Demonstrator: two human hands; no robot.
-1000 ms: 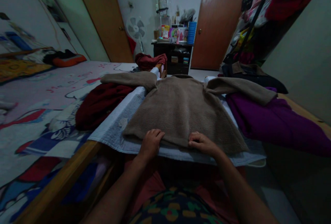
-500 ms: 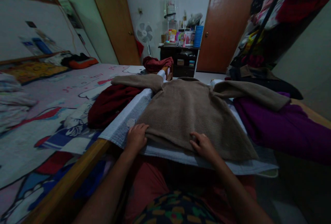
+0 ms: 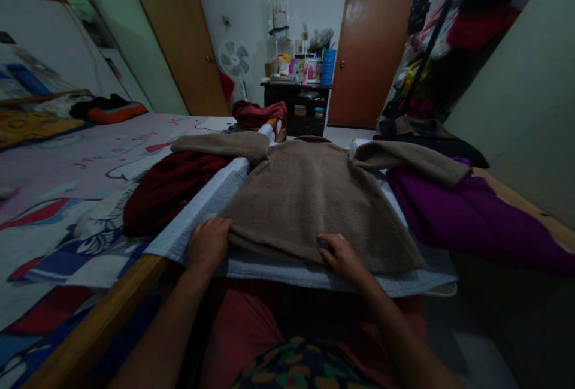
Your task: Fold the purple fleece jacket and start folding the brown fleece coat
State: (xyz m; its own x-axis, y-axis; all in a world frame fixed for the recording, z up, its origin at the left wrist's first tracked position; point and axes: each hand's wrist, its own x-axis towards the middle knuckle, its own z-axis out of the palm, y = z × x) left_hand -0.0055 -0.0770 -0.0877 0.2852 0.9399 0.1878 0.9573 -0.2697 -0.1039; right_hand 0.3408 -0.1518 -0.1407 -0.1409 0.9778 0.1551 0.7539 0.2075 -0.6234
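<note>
A brown fleecy sweater (image 3: 305, 197) lies spread out, its hem towards me and its sleeves stretched to both sides. It rests on a pale blue cloth (image 3: 278, 270) over a flat support. My left hand (image 3: 210, 246) is closed at the left corner of the hem, with the thumb hidden from view. Near the middle of the hem my right hand (image 3: 340, 253) touches the fabric, its fingers loosely bent and a gap between thumb and index finger.
On the left, a dark red garment (image 3: 173, 191) lies on a bed with a printed sheet (image 3: 90, 155) and a wooden rail (image 3: 103, 323). A folded purple cloth (image 3: 467, 215) is on the right. Behind stand a fan (image 3: 234, 59) and a dark cabinet (image 3: 294, 101).
The view has turned slightly to the right, so everything appears shifted left. Both hands stay at the sweater's hem, and the sweater lies as before.
</note>
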